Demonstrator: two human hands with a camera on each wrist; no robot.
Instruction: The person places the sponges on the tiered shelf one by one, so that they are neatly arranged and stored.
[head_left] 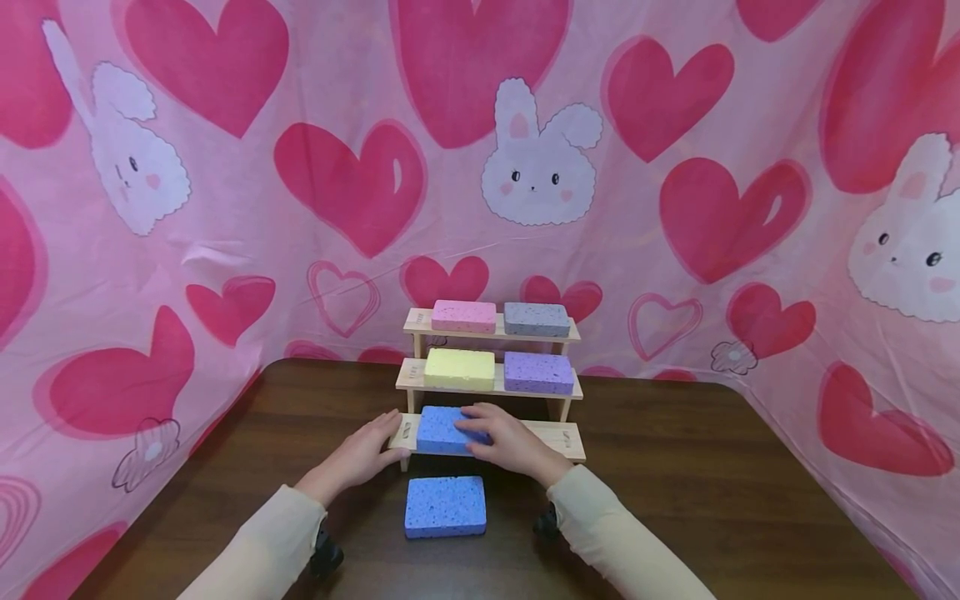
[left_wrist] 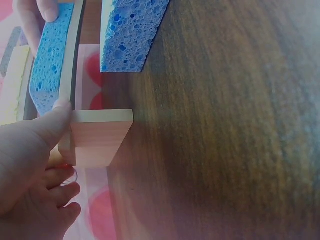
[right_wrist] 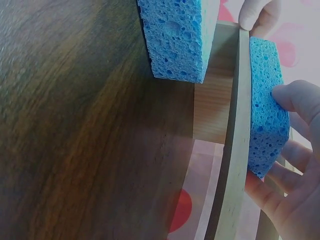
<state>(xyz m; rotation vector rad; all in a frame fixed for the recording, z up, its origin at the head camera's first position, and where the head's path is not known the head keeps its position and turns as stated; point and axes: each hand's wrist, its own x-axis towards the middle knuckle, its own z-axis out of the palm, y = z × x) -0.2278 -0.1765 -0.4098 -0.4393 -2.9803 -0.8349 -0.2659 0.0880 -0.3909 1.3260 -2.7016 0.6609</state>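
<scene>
A blue sponge (head_left: 437,429) lies on the lowest step of a three-tier wooden stand (head_left: 555,435), toward its left side. My right hand (head_left: 517,442) holds this sponge at its right end, thumb on the front face and the other fingers around the far side, as the right wrist view shows. At the step's left end, my left hand (head_left: 358,457) grips the board, with its thumb (left_wrist: 56,120) on the front edge. A second blue sponge (head_left: 446,507) rests flat on the table in front of the stand, between the forearms.
On the middle step sit a yellow sponge (head_left: 460,369) and a purple sponge (head_left: 538,372). The top step bears a pink sponge (head_left: 463,316) and a grey sponge (head_left: 536,319). A pink curtain (head_left: 450,233) with hearts and rabbits surrounds the dark wooden table (head_left: 675,500).
</scene>
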